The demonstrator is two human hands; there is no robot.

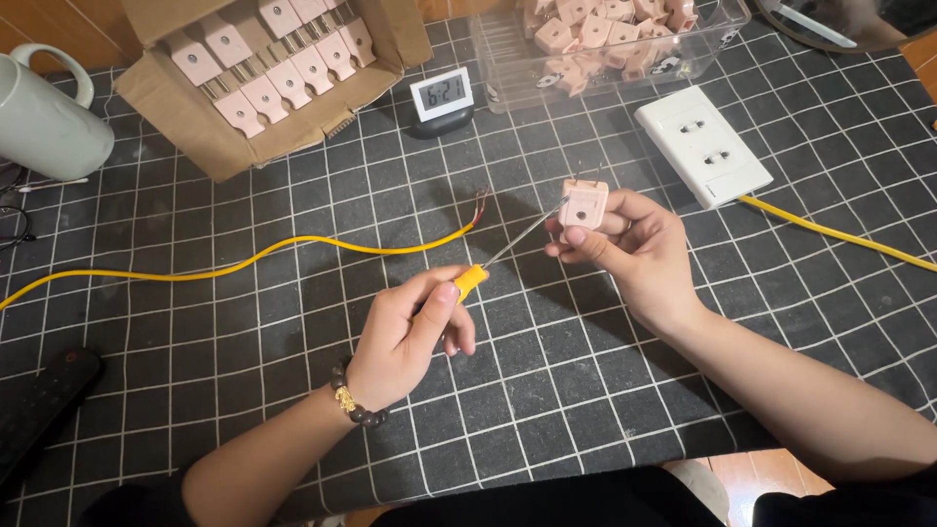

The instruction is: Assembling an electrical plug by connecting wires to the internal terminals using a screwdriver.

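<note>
My left hand (pixel 410 332) grips a screwdriver (pixel 508 244) by its yellow handle, the thin metal shaft pointing up and right. The tip meets the face of a pale pink two-pin plug (pixel 584 203), which my right hand (pixel 630 249) holds between thumb and fingers, prongs upward. Both hands hover above a black mat with a white grid (pixel 293 322). A yellow cable (pixel 244 262) lies on the mat left of the plug, its stripped red wire ends (pixel 478 207) close to the screwdriver shaft.
A cardboard box (pixel 181 98) of pink plugs sits back left, a clear plastic tray (pixel 722 29) of plugs back right. A small digital clock (pixel 441 98) stands between them. A white socket block (pixel 703 144) with yellow cord lies right. A grey mug (pixel 44 122) is far left.
</note>
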